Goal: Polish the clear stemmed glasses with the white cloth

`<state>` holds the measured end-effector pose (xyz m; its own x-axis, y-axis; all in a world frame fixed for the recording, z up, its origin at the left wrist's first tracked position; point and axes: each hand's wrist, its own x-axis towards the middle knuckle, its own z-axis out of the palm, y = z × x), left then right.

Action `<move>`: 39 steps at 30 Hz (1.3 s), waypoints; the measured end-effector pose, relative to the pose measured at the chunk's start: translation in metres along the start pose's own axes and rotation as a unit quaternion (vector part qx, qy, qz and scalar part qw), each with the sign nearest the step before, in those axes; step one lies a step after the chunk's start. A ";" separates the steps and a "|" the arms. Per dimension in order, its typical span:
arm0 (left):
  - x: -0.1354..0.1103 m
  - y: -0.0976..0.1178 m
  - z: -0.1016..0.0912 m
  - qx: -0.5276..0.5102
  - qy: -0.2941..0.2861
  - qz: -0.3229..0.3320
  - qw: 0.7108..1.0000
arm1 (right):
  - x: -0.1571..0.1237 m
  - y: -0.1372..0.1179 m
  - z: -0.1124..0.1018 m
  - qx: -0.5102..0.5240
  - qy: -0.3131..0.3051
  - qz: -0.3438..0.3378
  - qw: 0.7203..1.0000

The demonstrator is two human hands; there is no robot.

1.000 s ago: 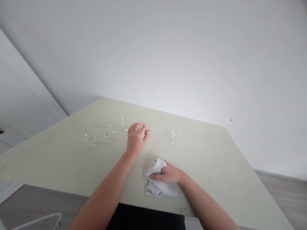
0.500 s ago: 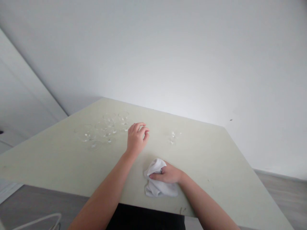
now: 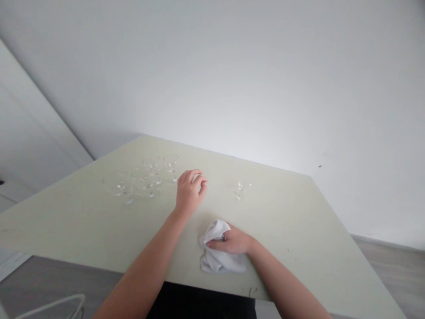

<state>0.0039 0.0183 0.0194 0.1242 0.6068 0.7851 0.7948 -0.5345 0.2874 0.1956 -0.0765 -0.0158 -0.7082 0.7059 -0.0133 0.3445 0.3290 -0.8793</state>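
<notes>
My left hand point(image 3: 191, 189) is over the middle of the table, its fingers loosely bent with a gap to the thumb and nothing visible in them. Close to its left stand several clear stemmed glasses point(image 3: 146, 181); their thin outlines are faint. My right hand point(image 3: 232, 241) grips a crumpled white cloth point(image 3: 221, 261) near the front edge, thumb on top and the other fingers hidden in the folds. Beyond the right hand, a small clear glass point(image 3: 239, 188) stands apart from the group, its shape hard to make out.
The pale table point(image 3: 299, 221) reaches back to a white wall point(image 3: 252, 88). A white panel point(image 3: 33, 119) is at the left. Below the front edge a white curved tube or rail point(image 3: 56, 303) shows above the grey floor point(image 3: 76, 274).
</notes>
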 end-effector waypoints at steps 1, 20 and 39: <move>0.000 0.000 0.000 0.000 0.000 0.000 1.000 | 0.000 0.000 0.000 0.002 0.000 -0.001 1.000; 0.000 0.000 0.001 0.003 0.002 0.006 1.000 | 0.000 0.001 0.001 0.014 0.010 -0.003 1.000; 0.000 -0.001 0.001 -0.013 0.004 0.003 1.000 | 0.000 0.003 0.001 0.010 0.004 0.003 1.000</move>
<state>0.0041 0.0193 0.0189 0.1247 0.5994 0.7907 0.7783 -0.5534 0.2967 0.1955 -0.0765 -0.0188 -0.7017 0.7123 -0.0144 0.3354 0.3124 -0.8887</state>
